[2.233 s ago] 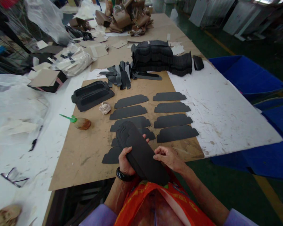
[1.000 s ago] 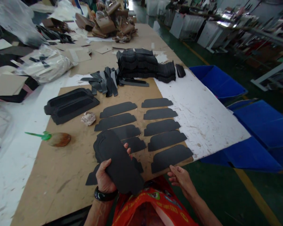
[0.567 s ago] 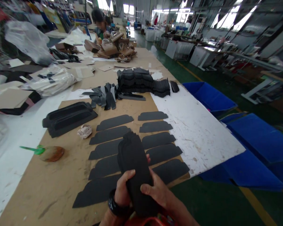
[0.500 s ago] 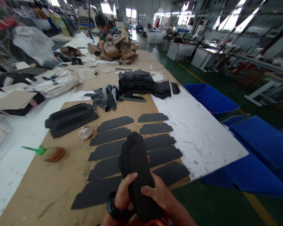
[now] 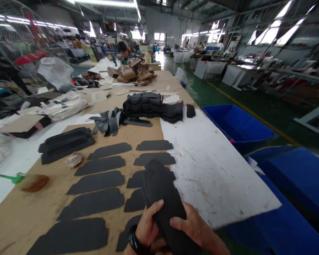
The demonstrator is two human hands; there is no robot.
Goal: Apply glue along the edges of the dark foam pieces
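Stack shifted right, long axis pointing forward-left.

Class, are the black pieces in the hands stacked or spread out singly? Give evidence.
Stacked: the black pieces overlap in one bundle, several edges showing, gripped by the left hand and right hand.

The dark stack looks matt and smooth. The brown sheet resembles paperboard, dull and stained. The blue bin looks like plastic, the black bracelet glossy
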